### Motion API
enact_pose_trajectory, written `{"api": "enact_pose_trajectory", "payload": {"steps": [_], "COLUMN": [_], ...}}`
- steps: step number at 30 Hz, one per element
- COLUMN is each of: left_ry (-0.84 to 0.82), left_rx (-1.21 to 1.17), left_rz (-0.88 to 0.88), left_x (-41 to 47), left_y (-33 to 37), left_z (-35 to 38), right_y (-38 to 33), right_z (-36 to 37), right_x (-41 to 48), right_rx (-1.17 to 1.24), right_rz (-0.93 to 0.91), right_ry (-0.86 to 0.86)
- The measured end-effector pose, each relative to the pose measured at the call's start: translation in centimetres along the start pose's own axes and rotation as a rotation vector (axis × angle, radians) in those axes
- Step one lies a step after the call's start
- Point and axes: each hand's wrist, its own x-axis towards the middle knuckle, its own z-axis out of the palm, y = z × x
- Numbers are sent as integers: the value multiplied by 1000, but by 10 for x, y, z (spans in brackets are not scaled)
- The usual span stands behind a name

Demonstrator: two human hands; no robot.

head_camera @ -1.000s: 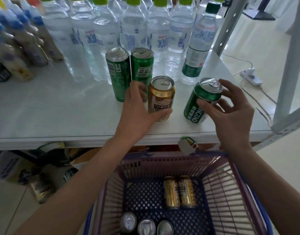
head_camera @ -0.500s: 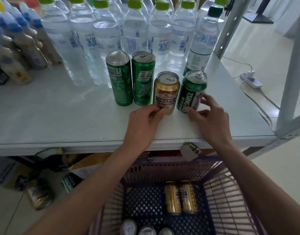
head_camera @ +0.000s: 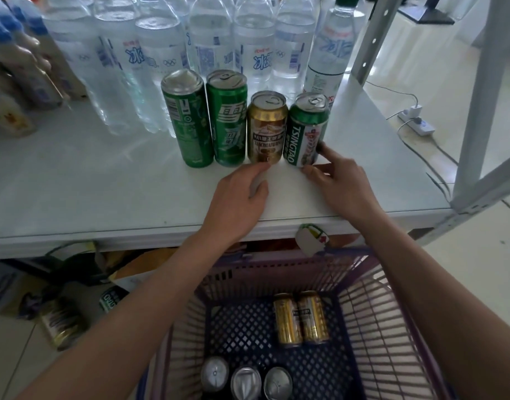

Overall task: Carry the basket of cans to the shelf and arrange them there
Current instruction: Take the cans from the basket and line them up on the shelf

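Four cans stand in a row on the white shelf (head_camera: pixel 103 192): two tall green cans (head_camera: pixel 187 119) (head_camera: pixel 227 119), a gold can (head_camera: pixel 266 128) and a green Tsingtao can (head_camera: pixel 305 131). My left hand (head_camera: pixel 242 192) rests on the shelf, fingertips at the gold can's base, holding nothing. My right hand (head_camera: pixel 334 174) has fingers touching the Tsingtao can's base on its right and front. The purple basket (head_camera: pixel 363 298) sits below me, with two gold cans (head_camera: pixel 301 319) lying flat and three upright cans (head_camera: pixel 245 381) at its near end.
Clear water bottles (head_camera: pixel 161 53) stand in rows behind the cans. Capped bottles (head_camera: pixel 14 82) crowd the far left. A white shelf post (head_camera: pixel 478 96) rises at the right, with a power strip (head_camera: pixel 415 122) on the floor beyond. Boxes and cans (head_camera: pixel 60 321) lie under the shelf.
My right hand set the Tsingtao can upright next to the gold can and slid down to its base. My left hand let go of the gold can and drew back a little.
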Motion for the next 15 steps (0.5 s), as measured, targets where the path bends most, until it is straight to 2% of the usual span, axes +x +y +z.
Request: {"api": "enact_pose_trajectory", "payload": {"steps": [6,9,11,13,15], "left_ry": [-63,-46,-151,-308,-452], "left_rx": [9,-9,-29,-20,19], "left_rz": [12,123,214,305,342], "left_x": [-6,-22,-38,-54,-68], "left_y": [2,5,5,4,-4], "left_z": [-8,-19,-29,-36,-37], "right_y": [-4,-7,-10,-14,-14], "right_z": [-1,-3,-7,-12,-20], "right_x": [0,-11,-20,-32,-44], "right_rx": [14,126,226,298,357], "right_rz": [34,69,102,142,160], "right_ry": [15,95,92,-8,-219]}}
